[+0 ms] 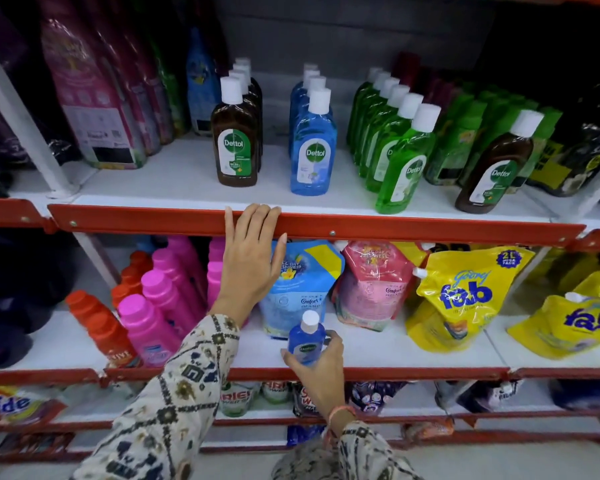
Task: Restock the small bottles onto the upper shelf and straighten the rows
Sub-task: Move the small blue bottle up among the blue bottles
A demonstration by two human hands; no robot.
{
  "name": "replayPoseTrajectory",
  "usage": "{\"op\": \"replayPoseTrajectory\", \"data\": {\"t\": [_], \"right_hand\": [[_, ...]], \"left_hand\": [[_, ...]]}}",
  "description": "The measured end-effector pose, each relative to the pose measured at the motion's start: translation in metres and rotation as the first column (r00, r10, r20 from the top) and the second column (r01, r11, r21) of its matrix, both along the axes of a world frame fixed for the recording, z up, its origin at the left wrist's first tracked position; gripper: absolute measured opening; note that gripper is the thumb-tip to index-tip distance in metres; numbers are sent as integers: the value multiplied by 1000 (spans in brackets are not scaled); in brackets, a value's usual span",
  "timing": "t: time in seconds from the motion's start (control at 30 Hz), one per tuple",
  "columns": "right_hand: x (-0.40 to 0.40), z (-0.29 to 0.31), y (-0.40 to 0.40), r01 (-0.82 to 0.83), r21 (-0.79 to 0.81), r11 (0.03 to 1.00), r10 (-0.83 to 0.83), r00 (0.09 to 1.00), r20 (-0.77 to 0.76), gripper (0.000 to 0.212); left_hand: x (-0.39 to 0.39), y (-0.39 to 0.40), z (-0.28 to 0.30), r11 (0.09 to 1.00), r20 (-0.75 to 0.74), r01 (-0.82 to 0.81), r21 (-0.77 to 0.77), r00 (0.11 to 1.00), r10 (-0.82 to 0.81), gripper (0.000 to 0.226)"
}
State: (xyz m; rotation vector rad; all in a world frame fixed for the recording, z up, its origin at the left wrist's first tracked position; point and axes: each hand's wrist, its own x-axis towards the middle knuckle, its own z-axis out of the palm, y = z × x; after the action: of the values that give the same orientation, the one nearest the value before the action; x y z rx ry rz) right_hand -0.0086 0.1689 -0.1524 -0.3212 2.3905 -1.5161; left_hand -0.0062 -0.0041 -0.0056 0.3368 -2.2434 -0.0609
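Observation:
My right hand (321, 372) grips a small blue bottle (306, 337) with a white cap, held upright in front of the lower shelf. My left hand (252, 254) rests flat with its fingers over the red front edge of the upper shelf (395, 226), holding nothing. On the upper shelf stand three rows of white-capped bottles: a brown row (236, 136), a blue row (312, 140) and a green row (399, 147) that slants to the right. One more brown bottle (496, 168) stands alone at the right, tilted.
Tall purple and pink pouches (94, 95) fill the upper shelf's left side, green packs (471, 133) its right. On the lower shelf are pink bottles (163, 299), orange bottles (94, 320), a blue pouch (302, 285), a pink pouch (374, 282) and yellow pouches (465, 296).

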Motion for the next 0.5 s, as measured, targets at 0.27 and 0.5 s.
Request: {"op": "replayPoseTrajectory", "data": {"t": [0.27,0.5], "right_hand": [[0,-8,-23,180,-5,984,-180,981,-66,70],[-8,32,6,134,-114,984,-150,978,-142,62]], "left_hand": [[1,-3,-1,1000,-5,18,-14,1000,-18,43],[1,-1,0,1000,-8,5,-26,1000,-5,43]]}}
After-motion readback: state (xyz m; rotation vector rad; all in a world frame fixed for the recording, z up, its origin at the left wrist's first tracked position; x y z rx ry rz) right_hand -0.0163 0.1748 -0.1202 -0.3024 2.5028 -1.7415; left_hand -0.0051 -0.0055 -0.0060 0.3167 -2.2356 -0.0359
